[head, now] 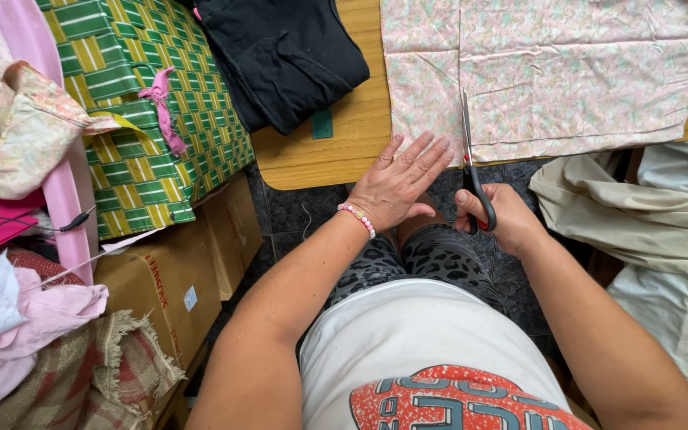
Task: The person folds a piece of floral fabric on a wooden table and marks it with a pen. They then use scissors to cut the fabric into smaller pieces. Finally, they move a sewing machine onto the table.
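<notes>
- Closest in: white shirt with a red print, grey patterned leggings just beyond.
- Left hand, fingers spread, pressed flat on the near edge of the floral fabric.
- Right hand wrapped through the handles of the scissors, blades slicing into the fabric edge.
- Fabric spread across the wooden table.
- Black garment lying to the left.

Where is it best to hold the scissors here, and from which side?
By the looped handles at the near end, coming from the person's side below the table edge. The blades point away across the floral cloth, as the right hand grips now.
</notes>
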